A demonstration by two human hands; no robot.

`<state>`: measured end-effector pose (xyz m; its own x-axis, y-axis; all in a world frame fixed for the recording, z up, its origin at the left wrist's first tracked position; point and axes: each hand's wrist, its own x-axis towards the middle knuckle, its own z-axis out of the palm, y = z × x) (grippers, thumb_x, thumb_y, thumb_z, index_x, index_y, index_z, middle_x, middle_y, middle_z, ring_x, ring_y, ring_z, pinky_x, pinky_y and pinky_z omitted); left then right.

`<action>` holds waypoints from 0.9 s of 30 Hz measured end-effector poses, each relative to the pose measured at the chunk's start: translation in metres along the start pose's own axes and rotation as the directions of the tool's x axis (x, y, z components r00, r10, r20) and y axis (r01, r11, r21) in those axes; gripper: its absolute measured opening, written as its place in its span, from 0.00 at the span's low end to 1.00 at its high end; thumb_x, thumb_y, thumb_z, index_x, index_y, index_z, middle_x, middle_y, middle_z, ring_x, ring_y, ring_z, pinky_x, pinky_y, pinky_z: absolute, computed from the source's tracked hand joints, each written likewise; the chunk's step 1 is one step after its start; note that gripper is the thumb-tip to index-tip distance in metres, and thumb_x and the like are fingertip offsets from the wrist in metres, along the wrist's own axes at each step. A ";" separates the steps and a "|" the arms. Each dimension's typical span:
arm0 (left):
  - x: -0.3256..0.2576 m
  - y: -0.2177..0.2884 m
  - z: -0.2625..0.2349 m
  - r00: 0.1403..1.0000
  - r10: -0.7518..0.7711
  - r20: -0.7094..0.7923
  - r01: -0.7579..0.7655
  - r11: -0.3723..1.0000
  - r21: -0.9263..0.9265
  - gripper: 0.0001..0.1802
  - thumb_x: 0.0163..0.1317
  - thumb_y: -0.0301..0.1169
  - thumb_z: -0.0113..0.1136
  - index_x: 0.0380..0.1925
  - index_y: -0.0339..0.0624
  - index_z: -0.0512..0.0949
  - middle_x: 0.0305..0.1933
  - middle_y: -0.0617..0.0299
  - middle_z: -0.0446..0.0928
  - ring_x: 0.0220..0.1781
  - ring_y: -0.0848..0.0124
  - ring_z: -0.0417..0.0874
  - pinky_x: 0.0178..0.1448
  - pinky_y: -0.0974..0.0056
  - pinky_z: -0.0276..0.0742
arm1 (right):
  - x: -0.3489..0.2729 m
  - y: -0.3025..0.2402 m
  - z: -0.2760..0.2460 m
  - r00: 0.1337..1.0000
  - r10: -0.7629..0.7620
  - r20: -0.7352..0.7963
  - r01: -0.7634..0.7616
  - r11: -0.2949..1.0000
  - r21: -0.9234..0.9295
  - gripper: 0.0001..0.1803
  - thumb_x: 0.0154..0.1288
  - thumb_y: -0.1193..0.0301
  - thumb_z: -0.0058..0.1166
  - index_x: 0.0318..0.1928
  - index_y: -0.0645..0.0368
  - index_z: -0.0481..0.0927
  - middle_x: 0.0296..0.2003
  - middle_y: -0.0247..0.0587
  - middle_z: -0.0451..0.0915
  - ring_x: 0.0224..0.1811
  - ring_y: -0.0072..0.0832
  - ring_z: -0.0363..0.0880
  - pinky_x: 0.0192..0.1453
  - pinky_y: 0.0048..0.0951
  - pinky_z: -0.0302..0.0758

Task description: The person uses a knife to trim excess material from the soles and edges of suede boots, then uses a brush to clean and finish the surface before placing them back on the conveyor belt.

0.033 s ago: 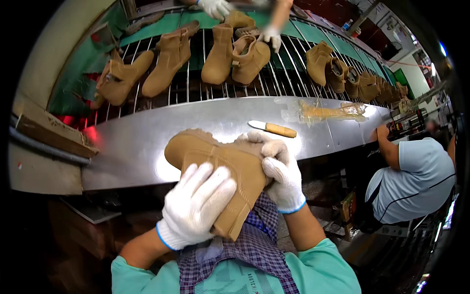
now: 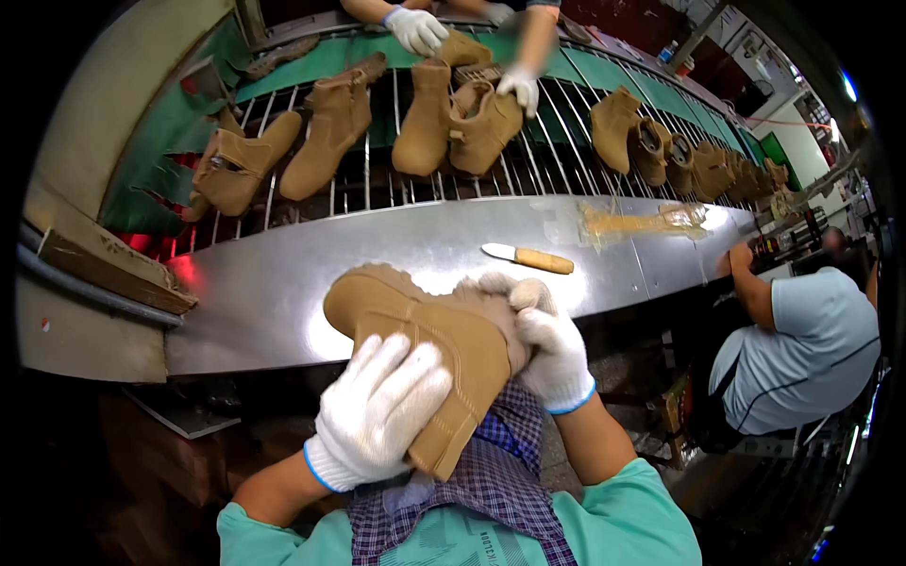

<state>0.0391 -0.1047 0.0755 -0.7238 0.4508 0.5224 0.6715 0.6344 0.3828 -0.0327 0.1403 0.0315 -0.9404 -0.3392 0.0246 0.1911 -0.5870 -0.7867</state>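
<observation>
A tan ankle boot (image 2: 439,344) is held up in front of my apron, over the near edge of the metal bench, its toe pointing to the upper left. My left hand (image 2: 382,406), in a white knit glove, lies against the boot's side with fingers stretched along it. At the boot's opening, my gloved right hand (image 2: 547,330) has its fingers bent round the soft, creased collar. Its fingertips are partly hidden. Beyond that hand, a short knife (image 2: 528,258) with a wooden handle lies on the bench, blade to the left.
Behind the metal bench (image 2: 255,311), several tan boots (image 2: 326,132) stand on a wire rack (image 2: 557,123). Across it, another person's gloved hands (image 2: 416,31) are among the boots. Yellowed tape (image 2: 642,221) covers part of the bench. Someone in a light blue shirt (image 2: 802,330) sits at right.
The view has shifted slightly, so bench and rack sit lower. My right fingers have shifted at the collar, and more of its creased material shows. The other person's hands have moved slightly among the boots.
</observation>
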 end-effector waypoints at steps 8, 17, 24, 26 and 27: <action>-0.072 -0.007 0.016 0.961 0.273 0.036 -0.271 0.961 -0.058 0.15 0.63 0.39 0.74 0.49 0.54 0.88 0.59 0.61 0.85 0.59 0.54 0.88 0.60 0.46 0.91 | -0.004 0.024 -0.014 0.886 0.463 -0.020 -0.459 0.871 -0.173 0.37 0.80 0.59 0.61 0.77 0.66 0.64 0.72 0.61 0.71 0.77 0.51 0.71 0.81 0.51 0.72; -0.104 -0.016 0.022 0.926 0.367 0.084 -0.361 0.929 -0.083 0.17 0.67 0.41 0.69 0.54 0.56 0.87 0.62 0.63 0.85 0.64 0.57 0.87 0.67 0.48 0.90 | -0.025 0.067 -0.015 0.696 0.696 0.175 -0.661 0.717 -0.221 0.68 0.65 0.41 0.72 0.87 0.66 0.45 0.83 0.61 0.58 0.85 0.50 0.60 0.86 0.48 0.63; -0.077 -0.018 -0.004 0.884 0.435 0.170 -0.425 0.900 -0.094 0.16 0.62 0.36 0.68 0.50 0.52 0.87 0.58 0.60 0.86 0.60 0.55 0.88 0.65 0.49 0.89 | -0.011 0.037 0.019 0.675 0.733 0.084 -0.645 0.642 -0.415 0.54 0.72 0.59 0.70 0.84 0.70 0.52 0.75 0.58 0.69 0.77 0.43 0.70 0.82 0.42 0.71; -0.057 -0.014 -0.017 0.883 0.415 0.217 -0.413 0.909 -0.058 0.15 0.61 0.36 0.68 0.48 0.53 0.87 0.56 0.60 0.85 0.57 0.56 0.88 0.62 0.49 0.89 | -0.016 0.048 0.010 0.757 0.648 0.089 -0.596 0.739 -0.313 0.53 0.73 0.59 0.70 0.84 0.72 0.53 0.75 0.58 0.70 0.77 0.41 0.71 0.81 0.41 0.71; -0.052 -0.017 -0.021 0.904 0.348 0.247 -0.367 0.930 0.031 0.12 0.59 0.36 0.69 0.43 0.53 0.86 0.53 0.61 0.84 0.56 0.57 0.88 0.60 0.50 0.89 | -0.015 0.043 0.011 0.778 0.625 0.068 -0.590 0.763 -0.262 0.53 0.73 0.59 0.69 0.84 0.72 0.52 0.75 0.58 0.70 0.77 0.41 0.71 0.81 0.41 0.71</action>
<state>0.0686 -0.1524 0.0578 -0.4597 0.7838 0.4176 0.8849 0.4439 0.1410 -0.0070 0.1122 0.0037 -0.5925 -0.6809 -0.4305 0.6274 -0.0548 -0.7768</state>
